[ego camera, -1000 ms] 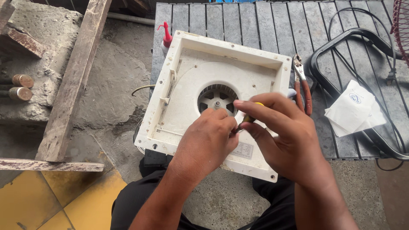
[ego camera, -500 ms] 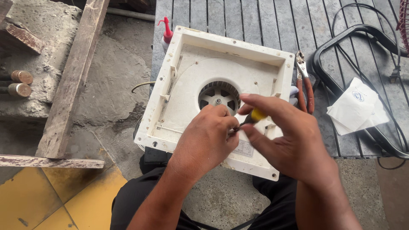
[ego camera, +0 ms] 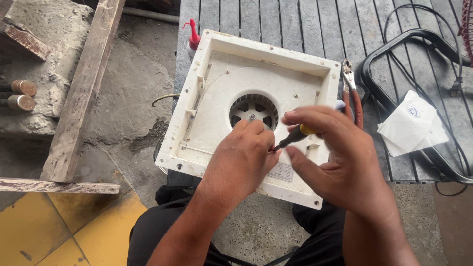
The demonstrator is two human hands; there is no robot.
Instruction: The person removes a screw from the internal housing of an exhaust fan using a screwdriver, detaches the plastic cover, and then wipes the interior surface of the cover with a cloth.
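Fan housing (ego camera: 217,98), a square white plastic shell with a round grille (ego camera: 253,111) at its centre, lies face-up on the near edge of the grey slatted bench (ego camera: 295,24), its near corner overhanging toward the person's lap. Judged light and rigid but brittle: thin moulded walls and small clips would crack under prying force, so it is best held by the raised outer rim or pressed flat on the panel, not by the grille vanes.

Left hand (ego camera: 241,157) rests knuckles-up on the panel just below the grille, fingers curled and pinched together around something too small to identify. Right hand (ego camera: 340,157) comes in from the housing's right side, thumb and fingers closed on a screwdriver (ego camera: 294,135) with a yellow-and-black handle, its tip angled down to meet the left fingertips. Both wrists are bent downward over the housing.

Right of the housing lie red-handled pliers (ego camera: 355,103), a black cable loop (ego camera: 394,44) and a folded white paper (ego camera: 409,123). A red-capped glue bottle (ego camera: 193,39) stands at its far left corner.
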